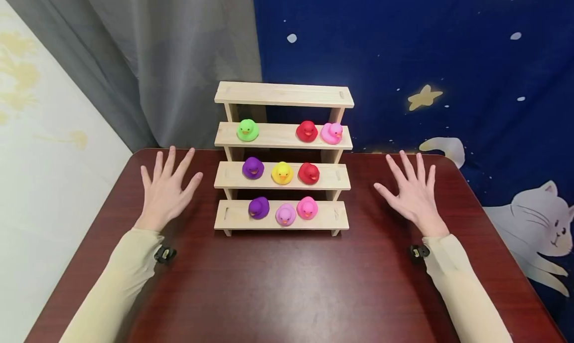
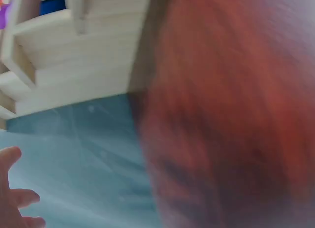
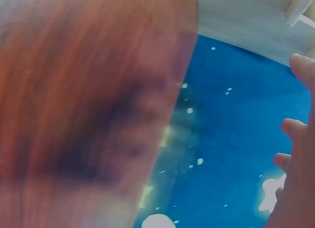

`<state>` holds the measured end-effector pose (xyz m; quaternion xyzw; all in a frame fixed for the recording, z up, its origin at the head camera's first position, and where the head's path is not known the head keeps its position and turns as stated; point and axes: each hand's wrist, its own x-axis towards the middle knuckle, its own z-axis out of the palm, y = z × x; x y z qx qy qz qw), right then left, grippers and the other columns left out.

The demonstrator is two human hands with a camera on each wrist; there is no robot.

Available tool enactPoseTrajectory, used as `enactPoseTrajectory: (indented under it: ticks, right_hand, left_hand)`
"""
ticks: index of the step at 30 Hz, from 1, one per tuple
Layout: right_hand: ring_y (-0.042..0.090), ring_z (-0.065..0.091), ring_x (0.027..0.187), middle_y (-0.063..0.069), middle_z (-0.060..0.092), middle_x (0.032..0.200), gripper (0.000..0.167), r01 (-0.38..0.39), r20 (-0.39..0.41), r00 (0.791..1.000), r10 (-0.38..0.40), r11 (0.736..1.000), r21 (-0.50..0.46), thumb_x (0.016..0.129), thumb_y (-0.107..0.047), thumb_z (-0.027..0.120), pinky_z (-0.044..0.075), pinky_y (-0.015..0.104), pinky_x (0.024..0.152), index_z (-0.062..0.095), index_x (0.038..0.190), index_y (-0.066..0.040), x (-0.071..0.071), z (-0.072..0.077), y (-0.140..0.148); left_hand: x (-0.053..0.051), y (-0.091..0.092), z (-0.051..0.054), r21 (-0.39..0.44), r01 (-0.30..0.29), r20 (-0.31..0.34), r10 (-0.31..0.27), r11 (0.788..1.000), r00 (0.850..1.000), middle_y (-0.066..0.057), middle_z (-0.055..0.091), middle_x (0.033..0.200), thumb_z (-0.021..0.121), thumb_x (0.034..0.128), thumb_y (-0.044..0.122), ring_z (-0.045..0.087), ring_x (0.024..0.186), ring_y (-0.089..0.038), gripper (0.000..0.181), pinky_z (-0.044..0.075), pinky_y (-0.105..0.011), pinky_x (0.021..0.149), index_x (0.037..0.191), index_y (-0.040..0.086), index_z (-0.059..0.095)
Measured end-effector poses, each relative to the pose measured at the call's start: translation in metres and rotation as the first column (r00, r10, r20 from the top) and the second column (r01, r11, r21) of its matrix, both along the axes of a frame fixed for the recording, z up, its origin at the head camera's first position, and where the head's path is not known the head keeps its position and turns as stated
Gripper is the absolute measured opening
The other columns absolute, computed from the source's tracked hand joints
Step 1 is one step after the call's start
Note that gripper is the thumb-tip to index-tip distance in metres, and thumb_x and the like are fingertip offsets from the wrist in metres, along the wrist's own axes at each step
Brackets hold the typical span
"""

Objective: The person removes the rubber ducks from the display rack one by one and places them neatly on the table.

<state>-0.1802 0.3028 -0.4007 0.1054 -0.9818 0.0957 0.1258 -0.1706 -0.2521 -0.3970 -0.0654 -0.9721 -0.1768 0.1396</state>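
Observation:
A wooden tiered rack stands on the table with rubber ducks on its three lower shelves. The second shelf from the top bears a green duck, a red duck and a pink duck. Below it sit a purple duck, a yellow duck and another red duck. The lowest shelf has a purple duck, a lilac duck and a pink duck. Fingers spread, my left hand is left of the rack, holding nothing. My right hand mirrors it on the right.
The dark reddish-brown table extends around the rack. Behind hang a grey curtain and a blue curtain with stars and a cat. A white wall borders the table on the left.

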Motion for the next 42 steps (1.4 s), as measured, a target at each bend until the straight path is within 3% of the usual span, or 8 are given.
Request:
enactPoseTrajectory:
  ticks: [10, 18, 20, 27, 35, 38, 42]
  right_hand:
    - [0.032, -0.013, 0.144, 0.009, 0.011, 0.160, 0.074, -0.048, -0.076, 0.996, 0.045, 0.998, -0.032, 0.092, -0.056, 0.052, -0.012, 0.056, 0.109, 0.029, 0.153, -0.022, -0.006, 0.014, -0.017]
    - [0.030, -0.012, 0.144, 0.009, 0.014, 0.160, 0.070, -0.088, -0.129, 0.989, 0.079, 0.994, -0.065, 0.093, -0.050, 0.053, -0.010, 0.055, 0.110, 0.031, 0.152, -0.021, -0.014, 0.028, -0.032]
    - [0.030, -0.011, 0.145, 0.009, 0.015, 0.159, 0.069, -0.107, -0.142, 0.985, 0.096, 0.991, -0.076, 0.093, -0.048, 0.054, -0.010, 0.053, 0.111, 0.032, 0.152, -0.021, -0.016, 0.031, -0.036]
    - [0.029, -0.006, 0.145, 0.009, 0.018, 0.159, 0.063, -0.183, -0.196, 0.968, 0.159, 0.977, -0.110, 0.095, -0.040, 0.055, -0.004, 0.050, 0.113, 0.034, 0.151, -0.020, -0.025, 0.040, -0.048]
    - [0.028, 0.002, 0.145, 0.010, 0.024, 0.156, 0.058, -0.272, -0.266, 0.936, 0.229, 0.952, -0.138, 0.096, -0.034, 0.056, 0.009, 0.054, 0.113, 0.039, 0.149, -0.017, -0.036, 0.050, -0.068]
    - [0.028, 0.006, 0.145, 0.011, 0.027, 0.155, 0.056, -0.309, -0.269, 0.928, 0.257, 0.936, -0.171, 0.097, -0.030, 0.056, 0.011, 0.053, 0.113, 0.041, 0.148, -0.015, -0.041, 0.056, -0.074]
    - [0.028, 0.012, 0.144, 0.012, 0.030, 0.153, 0.054, -0.372, -0.255, 0.917, 0.307, 0.890, -0.264, 0.097, -0.026, 0.057, 0.012, 0.051, 0.113, 0.041, 0.147, -0.012, -0.047, 0.065, -0.081]
  left_hand:
    - [-0.016, 0.029, 0.029, 0.129, 0.089, -0.016, -0.088, 0.988, 0.996, -0.016, 0.017, 0.158, 0.038, 0.1000, 0.052, 0.005, 0.144, -0.039, 0.062, -0.008, -0.065, 0.106, 0.155, 0.029, 0.022]
    - [-0.036, 0.047, 0.036, 0.255, 0.126, 0.000, -0.130, 0.959, 0.991, -0.013, 0.024, 0.156, 0.041, 0.1007, 0.049, 0.015, 0.141, -0.043, 0.061, -0.002, -0.067, 0.106, 0.155, 0.028, 0.022]
    - [-0.041, 0.048, 0.036, 0.297, 0.126, 0.010, -0.136, 0.947, 0.991, -0.012, 0.025, 0.156, 0.040, 0.1013, 0.047, 0.017, 0.141, -0.042, 0.060, 0.001, -0.066, 0.107, 0.155, 0.027, 0.022]
    - [-0.055, 0.055, 0.032, 0.440, 0.104, 0.058, -0.144, 0.892, 0.988, -0.007, 0.032, 0.154, 0.037, 0.1020, 0.049, 0.033, 0.137, -0.034, 0.056, 0.027, -0.053, 0.108, 0.154, 0.029, 0.026]
    - [-0.063, 0.060, 0.026, 0.520, 0.070, 0.090, -0.137, 0.851, 0.987, -0.009, 0.033, 0.153, 0.038, 0.1014, 0.048, 0.035, 0.135, -0.032, 0.055, 0.027, -0.054, 0.107, 0.153, 0.030, 0.029]
    - [-0.064, 0.061, 0.027, 0.566, 0.071, 0.100, -0.154, 0.821, 0.983, -0.011, 0.034, 0.152, 0.040, 0.1015, 0.045, 0.037, 0.134, -0.032, 0.055, 0.028, -0.053, 0.107, 0.153, 0.029, 0.029]
    - [-0.065, 0.064, 0.030, 0.632, 0.087, 0.095, -0.188, 0.770, 0.978, -0.010, 0.032, 0.153, 0.044, 0.1021, 0.039, 0.034, 0.136, -0.027, 0.054, 0.026, -0.049, 0.109, 0.153, 0.025, 0.030]
